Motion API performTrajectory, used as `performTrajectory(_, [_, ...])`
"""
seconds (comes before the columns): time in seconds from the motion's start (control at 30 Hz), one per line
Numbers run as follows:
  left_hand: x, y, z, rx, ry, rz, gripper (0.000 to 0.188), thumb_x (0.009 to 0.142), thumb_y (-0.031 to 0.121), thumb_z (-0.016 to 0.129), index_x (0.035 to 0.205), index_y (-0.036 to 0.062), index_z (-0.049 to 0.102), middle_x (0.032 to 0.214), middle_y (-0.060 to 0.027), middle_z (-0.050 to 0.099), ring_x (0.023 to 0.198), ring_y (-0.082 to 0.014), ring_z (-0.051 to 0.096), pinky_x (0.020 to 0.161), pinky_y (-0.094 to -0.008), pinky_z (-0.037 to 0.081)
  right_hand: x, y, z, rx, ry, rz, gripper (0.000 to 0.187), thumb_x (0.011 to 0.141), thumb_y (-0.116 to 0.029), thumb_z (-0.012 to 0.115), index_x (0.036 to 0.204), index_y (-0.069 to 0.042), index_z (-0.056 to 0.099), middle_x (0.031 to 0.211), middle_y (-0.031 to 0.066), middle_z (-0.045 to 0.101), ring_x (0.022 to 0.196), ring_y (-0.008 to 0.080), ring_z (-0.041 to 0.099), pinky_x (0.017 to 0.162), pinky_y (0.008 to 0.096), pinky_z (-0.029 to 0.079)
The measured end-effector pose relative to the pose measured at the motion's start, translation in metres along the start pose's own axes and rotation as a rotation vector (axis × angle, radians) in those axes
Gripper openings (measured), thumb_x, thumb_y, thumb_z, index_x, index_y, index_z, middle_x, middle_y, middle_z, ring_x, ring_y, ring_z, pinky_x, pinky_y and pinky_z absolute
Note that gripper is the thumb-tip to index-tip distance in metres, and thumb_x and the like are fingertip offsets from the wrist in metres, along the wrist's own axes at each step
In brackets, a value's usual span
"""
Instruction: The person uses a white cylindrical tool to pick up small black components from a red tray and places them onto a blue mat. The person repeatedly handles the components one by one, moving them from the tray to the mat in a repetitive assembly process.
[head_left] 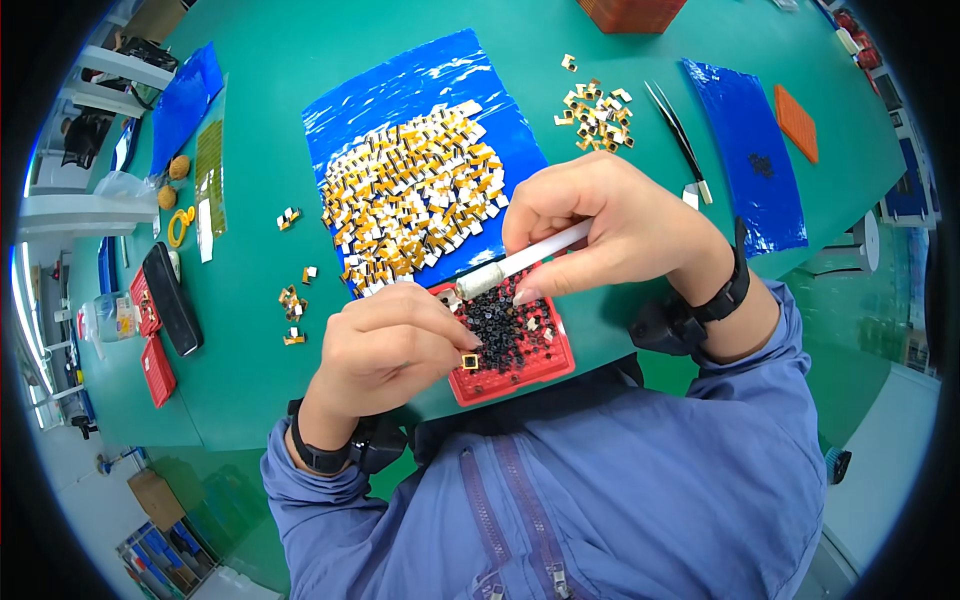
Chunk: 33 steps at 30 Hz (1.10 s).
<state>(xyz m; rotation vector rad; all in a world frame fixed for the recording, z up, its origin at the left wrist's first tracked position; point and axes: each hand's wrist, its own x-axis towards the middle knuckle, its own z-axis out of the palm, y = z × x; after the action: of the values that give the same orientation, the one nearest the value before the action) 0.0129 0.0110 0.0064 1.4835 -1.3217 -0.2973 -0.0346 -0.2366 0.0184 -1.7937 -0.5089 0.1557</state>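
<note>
My right hand [610,220] is closed around a white pen-shaped stick [545,250]. The stick's thicker, whitish wrapped end points down left, over a red tray [520,377]. Small black ring-like parts [500,325] lie heaped in this tray, with a few pale bits among them. At the tray's left side my left hand [395,345] is pinched, with a small gold-framed square part [470,361] at its fingertips. Just beyond both hands, a blue sheet [390,90] bears a wide pile of small white, gold and black parts [415,195].
A loose group of gold parts [597,115] lies at the far right beside black tweezers [680,135]. Further right are another blue sheet [740,150] and an orange block [796,123]. Yellow scissors [180,227] and a black case [172,298] lie left on the green table [260,380].
</note>
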Motion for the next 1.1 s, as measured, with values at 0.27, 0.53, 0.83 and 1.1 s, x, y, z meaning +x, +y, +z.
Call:
performTrajectory(0.27, [0.0027,0.0006,0.0014,0.051,0.037,0.074,0.013,0.062,-0.002,0.071,0.069,0.0048,0.064,0.078,-0.0065,0.067,0.065,-0.0192,0.062,0.054,-0.0286,0.045,0.0002,0.0005,0.0009,-0.102,-0.017,-0.037,0.016,0.072,-0.014,0.073,0.079,-0.005,0.061,0.056,0.0004,0.049,0.050,0.0081,0.043,0.046,0.0243,0.033])
performTrajectory(0.53, [0.0007,0.0016,0.0001,0.064,0.028,0.057,0.013,0.061,-0.001,0.072,0.070,0.0055,0.064,0.078,-0.0060,0.067,0.066,-0.0196,0.062,0.055,-0.0292,0.045,0.0001,0.0011,0.0046,-0.079,-0.034,-0.056,0.015,0.072,-0.015,0.072,0.078,-0.006,0.062,0.056,0.0009,0.049,0.050,0.0094,0.044,0.046,0.0252,0.034])
performTrajectory(0.83, [0.0009,0.0011,0.0004,0.072,0.047,0.039,0.014,0.061,-0.002,0.072,0.070,0.0054,0.064,0.078,-0.0060,0.067,0.066,-0.0194,0.062,0.056,-0.0299,0.046,-0.0002,-0.0025,0.0041,-0.087,-0.045,-0.051,0.010,0.073,-0.011,0.069,0.079,-0.006,0.062,0.055,0.0017,0.049,0.049,0.0110,0.045,0.045,0.0271,0.033])
performTrajectory(1.1, [-0.0008,-0.0072,-0.0062,0.291,0.214,-0.407,0.010,0.072,-0.002,0.070,0.077,0.0007,0.063,0.073,-0.0070,0.063,0.067,-0.0164,0.059,0.061,-0.0265,0.045,0.0004,0.0000,0.0041,-0.098,0.033,-0.010,0.009,0.073,-0.007,0.066,0.079,-0.003,0.062,0.059,0.0027,0.052,0.051,0.0111,0.047,0.046,0.0260,0.035])
